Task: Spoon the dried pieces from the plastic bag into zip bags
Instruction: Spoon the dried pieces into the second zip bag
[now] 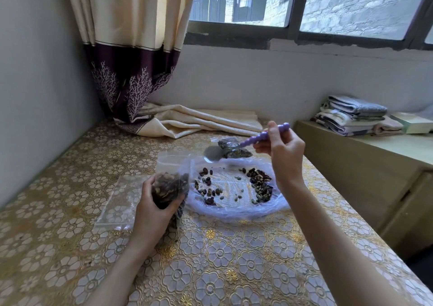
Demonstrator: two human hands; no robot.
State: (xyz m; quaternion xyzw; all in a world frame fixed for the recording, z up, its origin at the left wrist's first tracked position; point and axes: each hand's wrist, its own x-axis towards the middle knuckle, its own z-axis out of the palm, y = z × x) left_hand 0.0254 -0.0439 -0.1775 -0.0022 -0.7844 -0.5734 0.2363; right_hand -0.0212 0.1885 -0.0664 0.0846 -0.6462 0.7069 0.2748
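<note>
Left hand (150, 208) curled round bulging clear zip bag (170, 187); right hand (282, 152) pinching beaded purple spoon (239, 146), bowl seemingly empty, above crinkled plastic bag (236, 209) scattered with dark dried pieces (261, 185).

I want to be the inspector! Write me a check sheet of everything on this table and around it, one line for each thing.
Surface: table covered by a gold flower-pattern cloth.
Job's things: plastic bag spread open, dried pieces scattered inside; zip bag mostly full; spoon with purple handle, bowl looks empty; filled zip bag lying behind; empty zip bags flat at left.
Clutter: curtain end lying on the table.
Grippers: left hand grips the zip bag; right hand holds the spoon above the plastic bag.
Cables: nothing seen.
Surroundings: window, folded towels on a side cabinet.
</note>
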